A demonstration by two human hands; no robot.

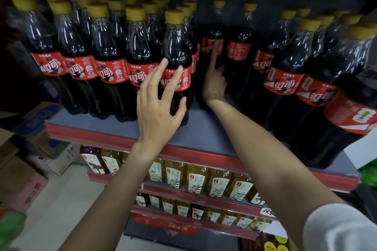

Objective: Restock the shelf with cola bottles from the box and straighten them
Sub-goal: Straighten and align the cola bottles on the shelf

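On grey shelf [195,138], cola bottles [110,55], dim shop

Below the cola shelf, rows of amber tea bottles [195,181] fill a lower shelf [183,193] at six o'clock, while stacked cardboard boxes [30,149] sit on the pale floor [67,210] at eight o'clock.

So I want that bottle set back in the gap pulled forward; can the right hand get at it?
Probably yes: the right hand already has its index finger on that bottle, and the shelf in front of it is bare.
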